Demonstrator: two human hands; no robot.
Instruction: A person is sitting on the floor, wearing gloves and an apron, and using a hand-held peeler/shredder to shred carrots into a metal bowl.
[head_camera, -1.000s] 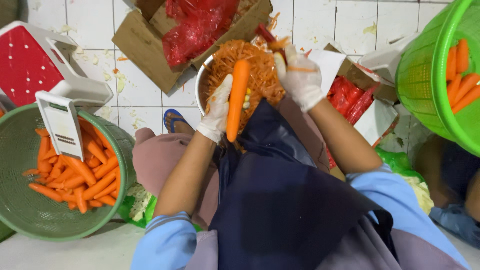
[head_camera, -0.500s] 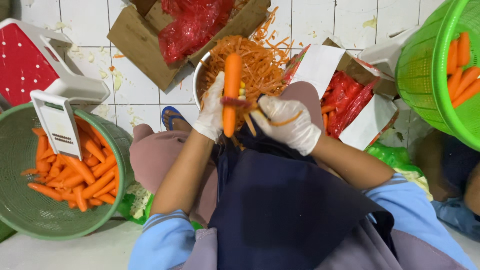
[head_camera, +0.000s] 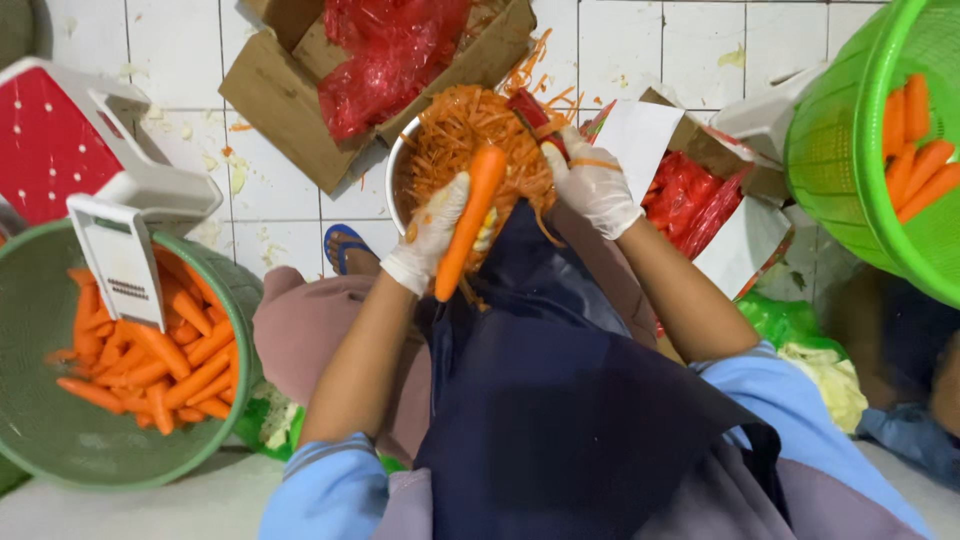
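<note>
My left hand (head_camera: 432, 238), in a thin white glove, grips a long peeled carrot (head_camera: 468, 222) held upright over a metal bowl (head_camera: 396, 190) heaped with shredded carrot (head_camera: 470, 135). My right hand (head_camera: 592, 182), also gloved, holds a red-handled peeler (head_camera: 532, 116) just beyond the carrot's top end, above the far side of the pile. A dark blue apron (head_camera: 560, 380) covers my lap below both hands.
A green basin (head_camera: 60, 440) of carrot pieces with a white slicer (head_camera: 120, 258) on it sits at left. A bright green basket (head_camera: 850, 150) of whole carrots is at right. Cardboard boxes (head_camera: 275, 95) with red plastic lie on the tiled floor beyond the bowl.
My right hand with the peeler has moved from the carrot's lower middle up past its top end. The carrot in my left hand has tilted slightly.
</note>
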